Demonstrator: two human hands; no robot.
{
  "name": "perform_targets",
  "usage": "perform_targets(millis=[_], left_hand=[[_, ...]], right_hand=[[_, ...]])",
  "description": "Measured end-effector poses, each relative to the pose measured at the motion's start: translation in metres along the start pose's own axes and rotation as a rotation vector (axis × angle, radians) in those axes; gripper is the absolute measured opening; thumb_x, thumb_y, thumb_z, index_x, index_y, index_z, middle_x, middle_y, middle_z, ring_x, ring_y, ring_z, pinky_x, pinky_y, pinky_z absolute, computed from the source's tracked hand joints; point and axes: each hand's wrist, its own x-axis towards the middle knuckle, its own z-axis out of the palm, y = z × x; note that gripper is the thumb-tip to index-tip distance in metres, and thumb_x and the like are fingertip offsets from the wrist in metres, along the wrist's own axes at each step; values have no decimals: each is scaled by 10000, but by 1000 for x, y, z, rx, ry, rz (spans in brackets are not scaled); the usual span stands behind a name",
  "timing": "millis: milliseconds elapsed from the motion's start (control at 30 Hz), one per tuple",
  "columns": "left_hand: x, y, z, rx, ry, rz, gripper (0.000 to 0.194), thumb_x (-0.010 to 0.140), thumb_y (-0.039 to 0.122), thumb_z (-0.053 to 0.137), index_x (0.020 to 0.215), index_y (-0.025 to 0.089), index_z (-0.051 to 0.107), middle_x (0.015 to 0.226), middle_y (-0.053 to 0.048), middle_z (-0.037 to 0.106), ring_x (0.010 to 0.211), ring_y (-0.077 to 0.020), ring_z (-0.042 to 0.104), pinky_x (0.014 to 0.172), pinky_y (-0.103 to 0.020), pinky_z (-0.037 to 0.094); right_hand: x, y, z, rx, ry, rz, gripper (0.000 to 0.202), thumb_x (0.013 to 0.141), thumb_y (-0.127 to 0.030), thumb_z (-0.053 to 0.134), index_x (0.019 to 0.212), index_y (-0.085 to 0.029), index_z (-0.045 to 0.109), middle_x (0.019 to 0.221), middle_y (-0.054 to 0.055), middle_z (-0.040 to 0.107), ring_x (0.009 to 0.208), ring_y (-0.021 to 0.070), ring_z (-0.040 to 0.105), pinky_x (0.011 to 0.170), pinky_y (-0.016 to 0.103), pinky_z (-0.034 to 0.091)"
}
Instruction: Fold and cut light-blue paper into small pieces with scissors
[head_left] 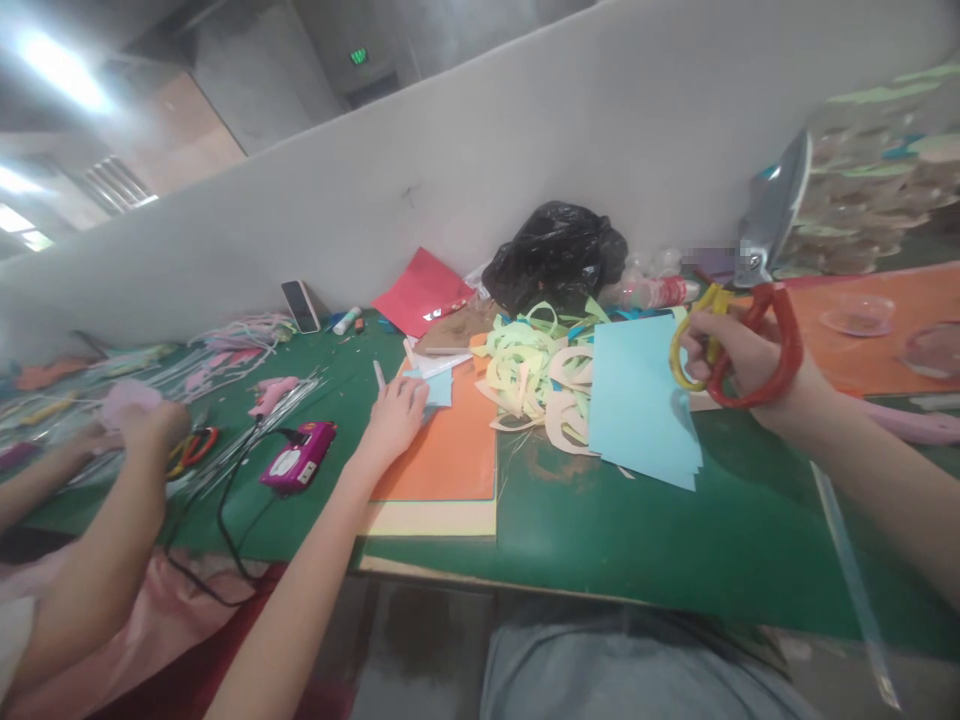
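Observation:
My left hand (395,412) lies palm down on the orange sheet (457,455), fingers stretched out beside small light blue paper pieces (439,388). A short pale stick (379,374) shows just past its fingers; I cannot tell whether the hand touches it. Raised over the right side of the table, my right hand (739,350) grips scissors (766,240) by their red and yellow handles, blades pointing up. Below and left of that hand lies a stack of light blue paper (641,390). Curled pale green and peach paper offcuts (529,370) are heaped between my hands.
A black plastic bag (559,255) and a red sheet (422,292) sit against the grey partition (450,190). To the left are a phone (300,306), a magenta device (298,460) with a cable, and a co-worker's hands (146,430). Clear plastic cups (847,190) stand at the right.

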Motion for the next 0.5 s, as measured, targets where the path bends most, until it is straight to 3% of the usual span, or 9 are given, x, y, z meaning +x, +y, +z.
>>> perform_targets(millis=[133, 233, 300, 367, 433, 500], left_hand=[[-6, 12, -29, -106, 298, -104, 394, 1007, 310, 221, 1079, 190, 590, 1139, -138, 645, 1141, -284, 549, 1034, -436, 389], [-11, 42, -51, -153, 459, -75, 351, 1013, 306, 244, 1028, 204, 579, 1096, -116, 637, 1115, -270, 546, 1028, -426, 394], [-11, 72, -58, -198, 420, 49, 306, 1011, 309, 284, 1021, 212, 574, 1090, -102, 636, 1122, -256, 543, 1026, -416, 408], [-5, 105, -58, -250, 308, 208, 259, 1005, 307, 330, 1021, 218, 572, 1100, -88, 644, 1128, -238, 553, 1038, -407, 412], [8, 138, -52, -295, 171, 346, 246, 1006, 335, 351, 1044, 221, 566, 1120, -85, 650, 1136, -235, 566, 1018, -405, 430], [26, 168, -40, -319, 71, 371, 257, 996, 391, 393, 1095, 217, 555, 1159, -107, 647, 1146, -261, 574, 975, -422, 452]], right_hand=[[-3, -7, 5, -15, 17, -11, 273, 762, -306, 660, 547, -199, 531, 488, -17, 512, 392, 89, 459, 376, 217, 360], [-4, -15, 10, 121, 3, -28, 372, 726, -503, 699, 580, -200, 542, 515, -24, 517, 369, 89, 466, 371, 230, 367], [-3, -19, 13, 227, -12, -54, 517, 609, -685, 737, 614, -203, 551, 545, -30, 519, 366, 100, 482, 377, 256, 392], [-1, -21, 14, 246, -25, -83, 624, 488, -772, 765, 635, -203, 555, 569, -31, 520, 389, 115, 513, 403, 282, 433], [1, -22, 13, 222, -33, -106, 650, 473, -793, 763, 646, -201, 556, 592, -24, 534, 419, 122, 538, 436, 295, 463], [4, -21, 11, 197, -48, -119, 642, 516, -805, 730, 639, -201, 550, 578, -16, 539, 428, 124, 541, 448, 293, 462]])
